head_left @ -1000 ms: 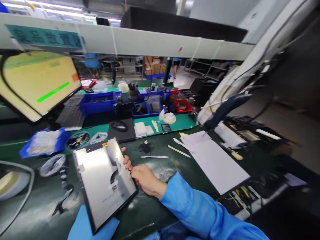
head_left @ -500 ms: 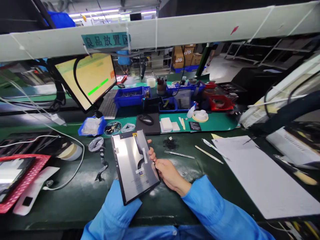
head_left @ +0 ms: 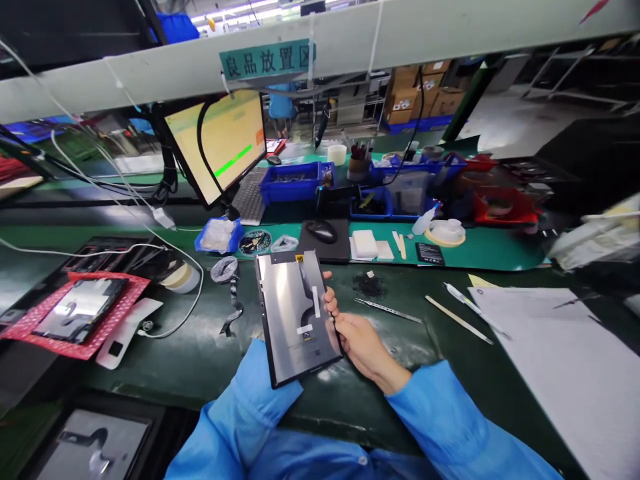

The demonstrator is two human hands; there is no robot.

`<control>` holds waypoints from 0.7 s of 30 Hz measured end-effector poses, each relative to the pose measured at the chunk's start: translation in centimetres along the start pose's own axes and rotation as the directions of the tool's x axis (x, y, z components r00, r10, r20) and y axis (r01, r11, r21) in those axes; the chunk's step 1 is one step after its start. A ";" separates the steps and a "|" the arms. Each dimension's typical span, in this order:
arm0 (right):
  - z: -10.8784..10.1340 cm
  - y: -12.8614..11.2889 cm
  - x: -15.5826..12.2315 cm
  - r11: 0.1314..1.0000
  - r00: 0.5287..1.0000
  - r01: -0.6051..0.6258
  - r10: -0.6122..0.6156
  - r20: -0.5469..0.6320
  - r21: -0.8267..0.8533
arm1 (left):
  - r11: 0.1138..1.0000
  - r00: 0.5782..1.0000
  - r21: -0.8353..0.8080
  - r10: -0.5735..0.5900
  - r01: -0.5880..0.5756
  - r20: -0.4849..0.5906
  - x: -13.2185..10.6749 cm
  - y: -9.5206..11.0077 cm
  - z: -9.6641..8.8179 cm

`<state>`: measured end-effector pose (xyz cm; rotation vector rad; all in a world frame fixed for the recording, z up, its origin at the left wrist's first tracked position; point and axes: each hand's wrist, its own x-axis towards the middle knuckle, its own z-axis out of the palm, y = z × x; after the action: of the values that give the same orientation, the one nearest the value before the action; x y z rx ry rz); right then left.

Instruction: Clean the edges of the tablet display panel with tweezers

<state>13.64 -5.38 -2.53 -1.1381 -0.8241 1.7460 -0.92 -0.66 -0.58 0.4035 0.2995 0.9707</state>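
Observation:
A tablet display panel (head_left: 293, 300) is held tilted above the bench, its silvery back toward me, with a black flex cable (head_left: 306, 293) and pale tape strips on it. My left hand (head_left: 330, 301) supports it from beneath, fingers curled round the right edge; the palm is hidden behind the panel. At that same edge, just below those fingers, my right hand (head_left: 363, 343) is closed in a pinch. Whatever sits between its fingertips is too small to make out. Right of the panel lie metal tweezers (head_left: 387, 310) and a pile of black scraps (head_left: 369, 285).
A wooden stick (head_left: 459, 320), a white pen (head_left: 470, 303) and paper sheets (head_left: 565, 360) lie to the right. On the left are pink bubble wrap (head_left: 135, 287) with a device on it, and a white cable (head_left: 199, 293). Blue bins (head_left: 293, 190) stand behind. Another panel (head_left: 95, 447) is at lower left.
The camera view has turned left, bringing the lower-left panel into sight. Both hands keep their places on the display panel, with little visible movement against it.

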 end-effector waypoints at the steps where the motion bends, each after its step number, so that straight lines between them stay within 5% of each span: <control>1: 0.0 0.0 0.0 1.000 1.000 0.001 -0.001 0.000 0.004 | 1.000 1.000 0.003 -0.004 0.004 0.007 0.1 0.0 -0.1; 21: -0.2 0.1 -0.1 0.998 1.000 0.009 -0.008 -0.017 0.058 | 0.999 0.995 0.003 -0.031 0.032 -0.094 0.1 0.5 1.1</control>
<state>13.76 -5.47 -2.68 -1.1079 -0.7625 1.7405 -0.80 -0.54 0.59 0.3566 0.3919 0.9598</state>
